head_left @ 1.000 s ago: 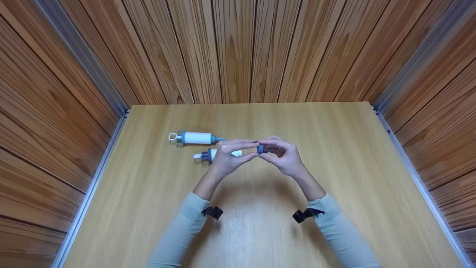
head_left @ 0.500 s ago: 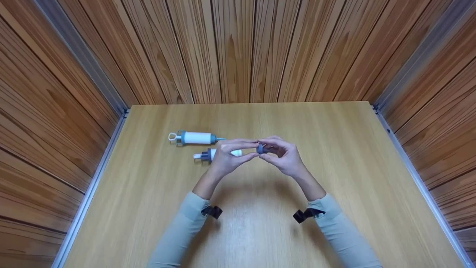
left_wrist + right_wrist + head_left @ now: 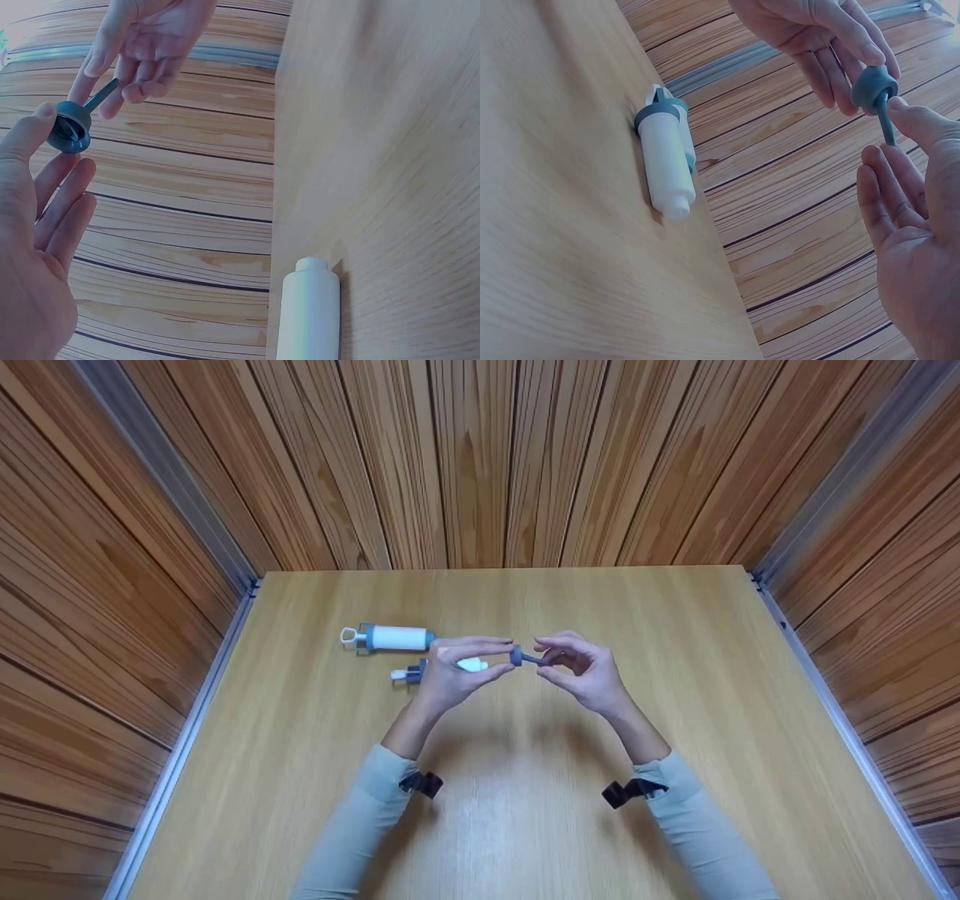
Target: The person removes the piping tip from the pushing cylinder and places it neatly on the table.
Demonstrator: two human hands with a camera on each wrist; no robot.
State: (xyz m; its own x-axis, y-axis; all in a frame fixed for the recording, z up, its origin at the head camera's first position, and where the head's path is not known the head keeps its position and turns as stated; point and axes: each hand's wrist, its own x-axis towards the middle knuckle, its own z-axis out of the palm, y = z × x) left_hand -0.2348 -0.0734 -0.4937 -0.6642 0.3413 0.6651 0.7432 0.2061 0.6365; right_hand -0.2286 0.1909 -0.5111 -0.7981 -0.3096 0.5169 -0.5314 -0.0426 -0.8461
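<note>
My left hand (image 3: 454,671) pinches a blue-grey syringe nozzle cap (image 3: 516,655) by its wide round end, between thumb and fingertips, above the table. Its thin spout (image 3: 886,124) points toward my right hand (image 3: 581,671). The right thumb and fingers are spread around the spout's tip without gripping it; whether a finger touches it I cannot tell. In the left wrist view the cap's hollow inside (image 3: 69,133) shows. Under the left hand lies a white toy syringe (image 3: 664,161) with a bare white tip and a dark blue-grey collar, partly hidden in the head view.
A second white toy syringe (image 3: 399,638) lies behind it, with a blue collar and a ring-shaped handle; its nozzle end is hidden by the left hand. The wooden table (image 3: 495,810) is bounded by plank walls (image 3: 480,465) and metal rails (image 3: 187,727).
My right hand has drawn back to the right, off the nozzle cap, so the spout is visible. The left hand, holding the cap, has shifted slightly left.
</note>
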